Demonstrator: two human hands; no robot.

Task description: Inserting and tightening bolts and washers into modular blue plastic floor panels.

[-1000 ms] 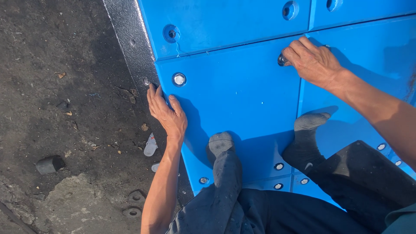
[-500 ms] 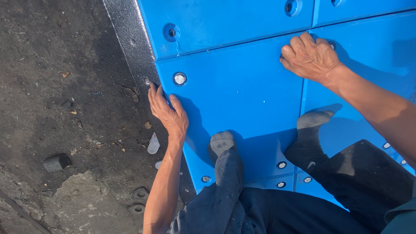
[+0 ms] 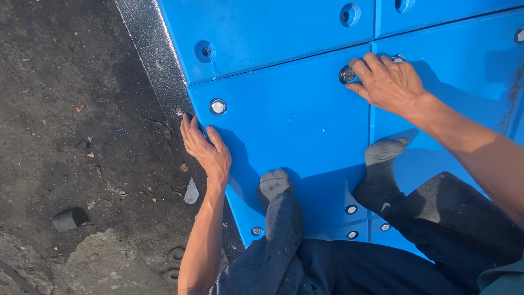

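Observation:
I sit on large blue panels (image 3: 295, 120) fixed with recessed metal bolts. My left hand (image 3: 204, 150) lies flat on the panel's left edge, fingers spread, close to a bolt (image 3: 218, 106) and holding nothing. My right hand (image 3: 388, 82) rests on the panel seam farther right, its fingertips touching a bolt (image 3: 347, 74) in its hole. Whether those fingers grip that bolt is not clear. My two feet in grey socks (image 3: 273, 186) (image 3: 385, 153) press on the panel below my hands.
A black metal frame edge (image 3: 158, 65) borders the panels on the left. Beyond it lies dirt ground with a dark cylindrical piece (image 3: 68, 218), a small pale scrap (image 3: 191, 192) and debris. More bolt holes (image 3: 349, 13) dot the upper panels.
My right hand has slid slightly right and down, uncovering the bolt it covered half a second ago. My left hand stays planted on the panel edge.

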